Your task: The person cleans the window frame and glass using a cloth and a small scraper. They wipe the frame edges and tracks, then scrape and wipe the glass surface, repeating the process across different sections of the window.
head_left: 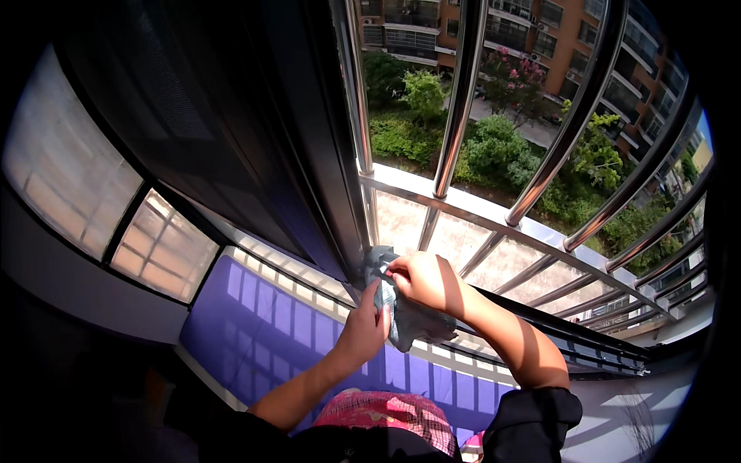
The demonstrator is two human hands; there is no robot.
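A crumpled grey-blue cloth (pixel 421 324) is bunched between my two hands, beside the lower end of the dark window frame (pixel 328 177). My left hand (pixel 364 328) grips its left edge, thumb raised against the fabric. My right hand (pixel 422 282) comes over from the right, its fingers bent and pinching the upper part of the cloth. The rest of the cloth hangs loosely below the right hand. Some fingertips are hidden in the folds.
Shiny metal safety bars (pixel 461 100) rise from a pale rail (pixel 478 207) outside the open window. Beneath my hands is a purple padded surface (pixel 255 309) striped with shadows. A window track (pixel 602 363) runs to the right. Frosted panes (pixel 166 243) stand at the left.
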